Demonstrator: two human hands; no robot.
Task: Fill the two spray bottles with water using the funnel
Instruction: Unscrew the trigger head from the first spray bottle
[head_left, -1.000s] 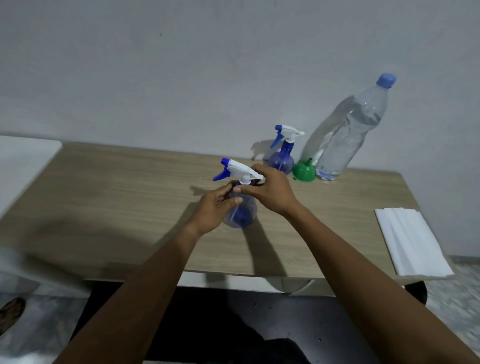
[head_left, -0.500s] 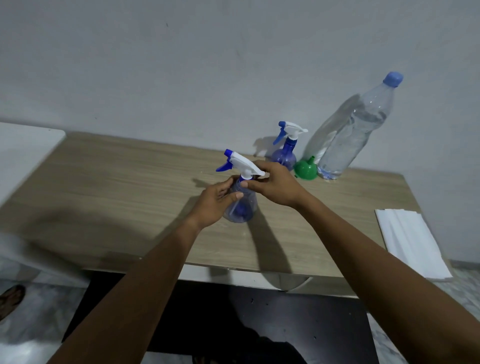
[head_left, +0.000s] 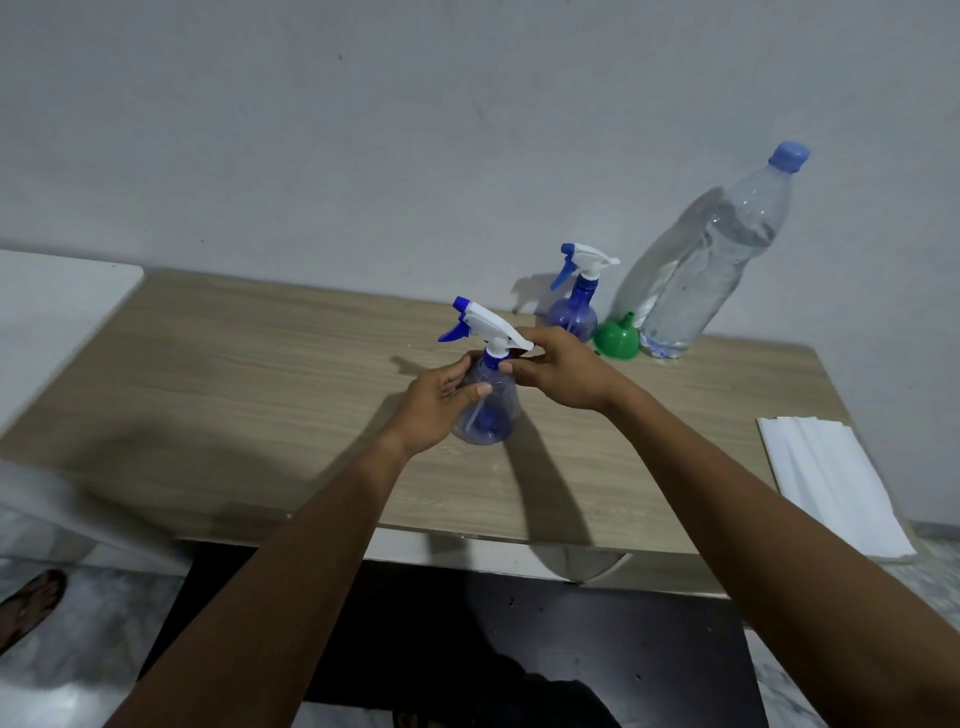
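A white sheet (head_left: 831, 483) lies at the table's (head_left: 234, 374) front right corner, well apart from the work.

At mid-table the near sprayer (head_left: 491, 410) stands upright. The left hand (head_left: 436, 402) wraps its clear blue body from the left, fingers curled round it. The right hand (head_left: 558, 371) pinches the collar just under the white head (head_left: 485, 325), thumb and fingers closed on it. The head sits on the neck, so the step in hand looks like unscrewing it.

To do that well, the left hand should hold the body low and firm against the table, so the thin plastic does not buckle or turn. The right hand should turn the collar itself, not the trigger or nozzle. Once it is loose, the head needs to come straight up, because a dip tube runs down inside. It can then be laid on the table nearby.

Along the back edge, right of centre, three things stand in a row. The far sprayer (head_left: 574, 312) has its head on, and the green funnel (head_left: 616, 339) sits spout-up just beside it. Next to that is the capped water bottle (head_left: 706, 270), mostly full. All three are within the right hand's reach for the pour to come.
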